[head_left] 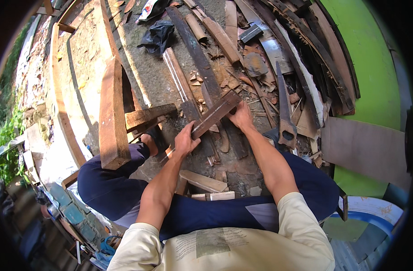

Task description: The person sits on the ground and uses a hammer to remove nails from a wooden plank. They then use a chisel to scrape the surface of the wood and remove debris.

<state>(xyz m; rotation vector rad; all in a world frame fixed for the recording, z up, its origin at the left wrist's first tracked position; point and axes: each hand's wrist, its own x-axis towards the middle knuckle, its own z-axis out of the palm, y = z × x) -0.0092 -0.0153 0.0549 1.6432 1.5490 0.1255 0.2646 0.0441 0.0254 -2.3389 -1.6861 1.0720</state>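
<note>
A short dark wooden bar (215, 114) lies slanted across a long plank (181, 83) on the ground between my knees. My left hand (185, 141) grips the bar's near end. My right hand (241, 118) holds the bar near its far, upper end, fingers curled over it. Both forearms reach forward from the lower edge. A handsaw (284, 108) with a wooden handle lies just right of my right hand, blade pointing away.
A thick wooden beam (111, 115) rests on another block (148, 116) to the left. Scrap planks and offcuts (260, 58) pile up ahead and right. A black plastic bag (157, 37) lies farther off. Small wood blocks (203, 180) sit near my lap. A green wall (373, 67) is right.
</note>
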